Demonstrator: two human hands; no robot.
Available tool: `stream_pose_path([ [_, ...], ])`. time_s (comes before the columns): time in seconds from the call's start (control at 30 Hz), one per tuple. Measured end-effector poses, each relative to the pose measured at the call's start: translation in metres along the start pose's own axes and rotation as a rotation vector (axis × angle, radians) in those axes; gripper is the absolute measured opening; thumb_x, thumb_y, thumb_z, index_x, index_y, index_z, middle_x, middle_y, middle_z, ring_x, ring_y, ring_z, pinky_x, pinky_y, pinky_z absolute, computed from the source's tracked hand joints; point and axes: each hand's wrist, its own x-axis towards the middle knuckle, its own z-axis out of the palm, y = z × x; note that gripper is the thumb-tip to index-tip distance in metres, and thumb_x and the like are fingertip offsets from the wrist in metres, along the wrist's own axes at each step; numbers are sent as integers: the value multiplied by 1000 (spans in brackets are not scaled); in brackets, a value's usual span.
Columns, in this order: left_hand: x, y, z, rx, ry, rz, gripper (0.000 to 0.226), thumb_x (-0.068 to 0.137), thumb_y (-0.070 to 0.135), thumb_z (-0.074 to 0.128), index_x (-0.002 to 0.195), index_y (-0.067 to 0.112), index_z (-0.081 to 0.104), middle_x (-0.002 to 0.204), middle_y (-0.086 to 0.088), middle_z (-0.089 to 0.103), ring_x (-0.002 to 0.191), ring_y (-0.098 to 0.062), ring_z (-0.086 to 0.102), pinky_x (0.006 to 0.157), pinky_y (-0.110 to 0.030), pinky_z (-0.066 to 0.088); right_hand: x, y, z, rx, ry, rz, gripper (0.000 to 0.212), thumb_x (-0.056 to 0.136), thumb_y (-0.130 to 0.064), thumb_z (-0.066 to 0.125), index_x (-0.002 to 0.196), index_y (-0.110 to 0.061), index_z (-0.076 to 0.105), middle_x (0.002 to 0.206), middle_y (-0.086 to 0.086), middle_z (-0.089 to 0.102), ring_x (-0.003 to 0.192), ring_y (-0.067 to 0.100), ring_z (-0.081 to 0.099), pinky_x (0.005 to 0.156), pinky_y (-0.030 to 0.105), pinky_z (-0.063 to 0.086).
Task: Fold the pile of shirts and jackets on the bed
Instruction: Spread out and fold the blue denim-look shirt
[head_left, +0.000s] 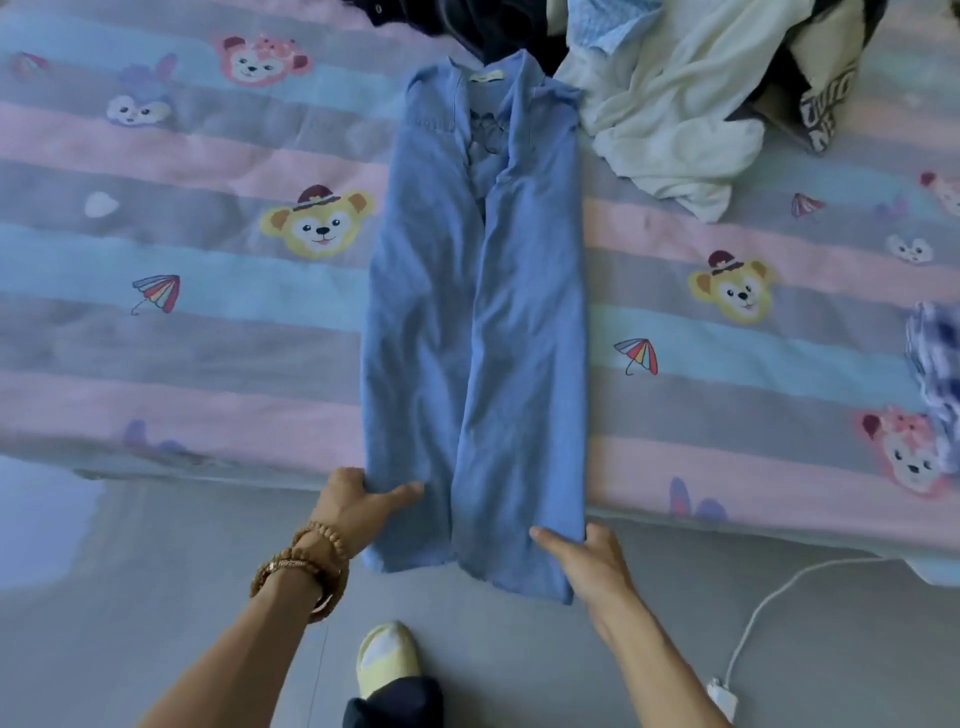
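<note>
Blue denim-like cloth fills the middle of what we see: a blue shirt (475, 322) lies lengthwise on the bed (208, 332), collar away from us, both sides folded in so they meet along the centre. Its hem hangs over the near edge of the bed. We see our left hand (358, 501) gripping the lower left corner, thumb on top and fingers tucked beneath the cloth, so the fingertips are hidden. Our right hand (587, 551) holds the lower right corner the same way, thumb across the fabric and the fingers out of sight under it. Beaded bracelets (306, 566) circle the left wrist.

At the far edge lies the pile of clothes (670, 98), partly cut off by the top of the frame. We can make out a cream garment, a pale blue piece, something dark, and a patterned black-and-white scrap, but what each one is we cannot tell. A blue-and-white checked cloth (935, 364) shows at the right border, mostly cropped and blurred.

The bed cover is striped pink, blue and grey with cartoon bears and umbrellas. Below the bed, on the grey floor (156, 571), we see a foot in a yellow-and-white sock (387, 660) with a dark trouser leg cut off by the bottom edge. A white cable (769, 608) runs down to a small white plug block near the lower right, its far end hidden behind the bed.
</note>
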Motion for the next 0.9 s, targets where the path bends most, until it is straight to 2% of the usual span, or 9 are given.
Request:
stream_pose_path([
  [0.1, -23, -27, 3, -88, -68, -38, 22, 77, 29, 80, 83, 14, 65, 83, -1, 71, 76, -15, 66, 63, -26, 51, -23, 28, 2, 103, -11, 43, 7, 92, -11, 65, 86, -10, 69, 79, 4, 73, 61, 16, 68, 57, 25, 49],
  [0.27, -55, -41, 5, -167, 202, 86, 25, 85, 31, 71, 78, 11, 57, 67, -7, 62, 53, -23, 57, 47, -29, 48, -53, 24, -2, 94, 229, -162, 22, 98, -15, 53, 80, -3, 58, 61, 9, 52, 35, 15, 45, 38, 22, 38],
  [0.43, -81, -80, 11, -13, 221, 50, 25, 84, 30, 72, 98, 11, 62, 89, -10, 68, 82, -33, 64, 77, -42, 54, -74, 55, -5, -154, 182, -15, 27, 97, -24, 51, 82, -3, 58, 58, 4, 55, 38, 19, 57, 50, 26, 43],
  [0.53, -101, -92, 13, 53, 238, 47, 24, 84, 28, 71, 98, 13, 58, 89, -15, 67, 76, -34, 63, 71, -44, 55, -97, 63, -10, -166, 178, -8, 25, 97, -24, 51, 81, -6, 60, 58, 7, 61, 39, 16, 61, 50, 26, 45],
  [0.6, -113, -88, 9, 31, 276, 56, 39, 84, 22, 69, 118, 14, 51, 95, -17, 65, 70, -33, 63, 62, -41, 57, -109, 60, -16, -143, 178, -11, 25, 93, -23, 54, 78, -5, 62, 54, 7, 62, 43, 18, 63, 51, 26, 46],
  [0.7, -131, -62, -1, -142, 291, 112, 65, 84, 7, 62, 139, 30, 36, 94, -21, 63, 49, -26, 58, 41, -28, 49, -123, 34, -24, -64, 310, -134, 31, 75, -24, 61, 49, -13, 48, 45, -1, 45, 42, 21, 44, 49, 32, 38],
  [0.8, -139, -16, -19, -318, 242, 246, 32, 86, -4, 55, 113, 10, 65, 62, -16, 63, 40, -22, 52, 47, -30, 50, -128, -9, -28, 47, 507, -423, 19, 62, -27, 53, 51, -17, 41, 63, 8, 48, 59, 22, 47, 55, 39, 41],
  [0.87, -132, 20, -36, -494, 163, 268, 21, 91, -5, 48, 93, -1, 69, 72, -21, 64, 46, -25, 56, 48, -30, 52, -123, -46, -32, 124, 518, -481, 10, 69, -28, 55, 74, -19, 56, 95, 6, 59, 95, 22, 59, 79, 35, 46],
  [0.9, -124, 39, -47, -598, 84, 251, 23, 91, -3, 45, 90, -3, 68, 82, -25, 64, 53, -28, 60, 49, -30, 54, -116, -68, -32, 156, 487, -474, 11, 74, -26, 59, 81, -18, 58, 95, 3, 59, 95, 22, 57, 80, 32, 45],
])
